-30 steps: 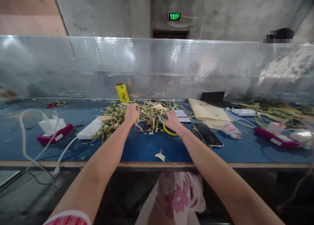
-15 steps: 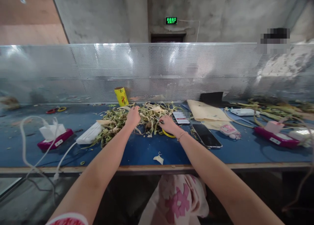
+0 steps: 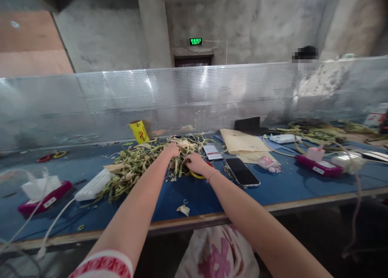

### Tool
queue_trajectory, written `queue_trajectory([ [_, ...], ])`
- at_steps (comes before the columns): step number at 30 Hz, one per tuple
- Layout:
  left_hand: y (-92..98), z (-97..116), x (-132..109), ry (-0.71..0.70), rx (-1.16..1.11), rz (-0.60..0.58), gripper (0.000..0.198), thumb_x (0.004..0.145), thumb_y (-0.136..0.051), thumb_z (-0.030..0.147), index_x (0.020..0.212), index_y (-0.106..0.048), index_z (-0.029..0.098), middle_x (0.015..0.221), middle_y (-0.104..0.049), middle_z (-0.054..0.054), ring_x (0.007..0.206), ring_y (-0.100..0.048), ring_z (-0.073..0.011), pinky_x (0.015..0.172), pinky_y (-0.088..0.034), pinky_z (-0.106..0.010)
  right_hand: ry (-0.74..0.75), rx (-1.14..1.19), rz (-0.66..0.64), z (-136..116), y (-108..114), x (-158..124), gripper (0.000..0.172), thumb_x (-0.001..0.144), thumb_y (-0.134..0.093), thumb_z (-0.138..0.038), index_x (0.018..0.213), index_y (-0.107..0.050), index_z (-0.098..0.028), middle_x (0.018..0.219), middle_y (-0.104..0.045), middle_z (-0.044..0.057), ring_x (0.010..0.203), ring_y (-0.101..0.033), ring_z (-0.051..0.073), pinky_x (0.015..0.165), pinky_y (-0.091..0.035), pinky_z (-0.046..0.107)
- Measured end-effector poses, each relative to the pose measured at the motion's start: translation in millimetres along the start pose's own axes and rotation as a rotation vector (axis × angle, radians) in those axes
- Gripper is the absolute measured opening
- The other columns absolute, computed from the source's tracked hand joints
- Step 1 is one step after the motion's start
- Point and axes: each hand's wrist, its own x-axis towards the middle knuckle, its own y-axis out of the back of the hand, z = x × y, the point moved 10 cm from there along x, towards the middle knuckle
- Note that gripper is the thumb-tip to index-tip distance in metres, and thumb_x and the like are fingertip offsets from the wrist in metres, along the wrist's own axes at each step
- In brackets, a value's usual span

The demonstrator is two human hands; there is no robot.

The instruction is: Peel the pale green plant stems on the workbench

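Observation:
A heap of dried, greenish-tan plant strips (image 3: 130, 165) lies on the blue table. My left hand (image 3: 172, 149) is at the right part of the heap, its fingers curled down among the pale strips; their tips are hidden. Just right of it and nearer to me, my right hand (image 3: 195, 163) has its fingers bent together at the heap's edge. Whatever is in its grip is too small to make out. Partly beneath the right hand and wrist lies a yellow ring (image 3: 197, 175), with a bit of red beside it.
A black phone (image 3: 242, 172), a printed card (image 3: 212, 152) and tan paper (image 3: 242, 141) lie to the right. Purple power strips (image 3: 318, 166) with cables stand at both sides. A yellow tube (image 3: 139, 131) stands behind the heap. A perforated metal screen (image 3: 188, 96) closes the back; a person is beyond it.
The camera view has shifted, so the table appears lower and further left. My left hand has moved right across the heap, closer to my right hand, which stays at nearly the same spot.

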Motion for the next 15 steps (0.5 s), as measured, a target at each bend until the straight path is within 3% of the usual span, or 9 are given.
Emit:
queue_trajectory([
  [3,1.5,-2.7,-3.1,0.043,0.033,0.024,0.044,0.074,-0.040,0.017,0.116,-0.053,0.017,0.138,-0.032,-0.013,0.126,-0.029,-0.0315,0.098,-0.024,-0.057,0.032,0.021,0.025,-4.7,5.7,0.8,0.023,0.074,-0.049,-0.013,0.088,-0.067,-0.014,0.089,-0.062,0.009,0.090,-0.054,0.017,0.083,-0.039,0.025],
  [6,17.5,-6.3,-8.2,0.060,0.063,0.099,0.049,0.075,-0.036,0.016,0.123,-0.044,0.015,0.141,-0.026,-0.012,0.130,-0.020,-0.0282,0.102,-0.015,-0.057,0.024,0.048,0.028,-3.2,6.7,1.6,0.022,0.073,-0.050,-0.013,0.086,-0.067,-0.014,0.089,-0.062,0.009,0.090,-0.054,0.017,0.083,-0.040,0.025],
  [11,73.6,-8.6,-25.2,0.041,0.120,0.382,0.051,0.076,-0.034,0.016,0.127,-0.038,0.016,0.139,-0.030,-0.009,0.128,-0.023,-0.0240,0.106,-0.010,-0.052,-0.010,0.121,0.074,6.2,9.7,2.9,0.022,0.071,-0.051,-0.011,0.086,-0.066,-0.011,0.091,-0.060,0.011,0.085,-0.055,0.016,0.082,-0.041,0.025],
  [15,102.7,-20.0,-45.6,0.100,0.091,0.473,0.050,0.077,-0.036,0.021,0.127,-0.037,0.016,0.136,-0.034,-0.010,0.122,-0.031,-0.0261,0.105,-0.019,-0.047,-0.008,0.164,0.139,13.1,10.8,4.3,0.023,0.068,-0.051,-0.009,0.086,-0.063,-0.012,0.089,-0.057,0.009,0.084,-0.054,0.016,0.084,-0.041,0.027],
])
